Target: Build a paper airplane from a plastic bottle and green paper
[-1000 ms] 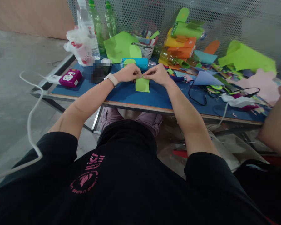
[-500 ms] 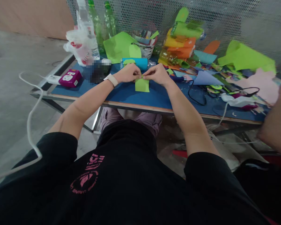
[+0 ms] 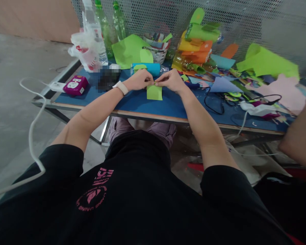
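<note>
A small light-green paper piece [image 3: 154, 93] hangs over the blue table near its front edge. Its top edge is pinched by my left hand [image 3: 142, 80] on one side and my right hand [image 3: 170, 81] on the other, with the fingertips almost meeting. A white band circles my left wrist. Just behind my hands lies a clear bottle wrapped in blue paper [image 3: 153, 69], with a green paper shape on it. The exact fold at the paper's top is hidden by my fingers.
Bottles [image 3: 119, 23], a plastic-wrapped cup [image 3: 86, 56] and a purple box [image 3: 75, 85] stand at left. Behind are green paper [image 3: 129, 51] and a woven basket [image 3: 159, 51]. Right: paper-covered bottles [image 3: 204, 34], scraps, a black cable [image 3: 214, 110] and another person's arm [image 3: 299, 132].
</note>
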`<state>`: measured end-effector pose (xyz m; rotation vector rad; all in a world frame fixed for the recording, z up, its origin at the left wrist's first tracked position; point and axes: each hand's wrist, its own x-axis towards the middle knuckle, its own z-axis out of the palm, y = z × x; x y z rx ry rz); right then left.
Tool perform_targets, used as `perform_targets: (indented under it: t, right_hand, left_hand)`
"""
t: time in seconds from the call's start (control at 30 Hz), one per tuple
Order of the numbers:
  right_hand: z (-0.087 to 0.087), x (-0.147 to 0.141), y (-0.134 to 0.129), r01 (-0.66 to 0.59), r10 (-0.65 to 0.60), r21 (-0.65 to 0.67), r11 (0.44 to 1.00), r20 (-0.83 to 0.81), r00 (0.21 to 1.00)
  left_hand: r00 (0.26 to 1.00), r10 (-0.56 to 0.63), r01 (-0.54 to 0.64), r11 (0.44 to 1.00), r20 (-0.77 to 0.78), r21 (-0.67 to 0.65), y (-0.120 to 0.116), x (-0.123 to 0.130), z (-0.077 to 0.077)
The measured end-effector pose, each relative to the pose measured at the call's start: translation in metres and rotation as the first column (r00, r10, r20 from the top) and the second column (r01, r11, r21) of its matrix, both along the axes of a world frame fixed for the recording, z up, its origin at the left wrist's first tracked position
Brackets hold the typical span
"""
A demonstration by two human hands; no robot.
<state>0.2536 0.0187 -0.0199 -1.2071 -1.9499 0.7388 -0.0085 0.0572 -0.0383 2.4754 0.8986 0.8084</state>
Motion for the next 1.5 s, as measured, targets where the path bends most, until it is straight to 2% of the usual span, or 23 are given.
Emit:
perform_targets:
  t: [0.4, 0.67, 1.1, 1.37, 1.5]
  right_hand:
    - [0.006, 0.005, -0.001, -0.012, 0.008, -0.097, 0.995, -0.05, 0.999]
    - [0.006, 0.006, -0.002, -0.016, 0.015, -0.059, 0.998, -0.016, 1.0]
    - [0.011, 0.004, -0.009, -0.01, 0.011, -0.022, 1.0, 0.034, 0.999]
    - [0.017, -0.001, -0.016, -0.013, 0.012, -0.079, 0.997, -0.008, 1.0]
    - [0.014, 0.0, -0.013, -0.008, 0.008, -0.07, 0.998, -0.009, 1.0]
  left_hand:
    - [0.999, 0.037, -0.037, 0.999, 0.001, 0.024, 0.004, 0.0, 0.0]
    - [1.0, -0.013, 0.014, 0.998, 0.022, -0.057, 0.004, -0.002, -0.002]
    - [0.999, -0.031, 0.031, 0.997, 0.009, -0.065, 0.004, -0.002, -0.002]
    - [0.999, -0.007, 0.01, 0.996, 0.035, -0.087, -0.006, 0.0, 0.007]
    - [0.998, 0.037, -0.03, 0.988, 0.044, -0.153, -0.014, -0.001, 0.014]
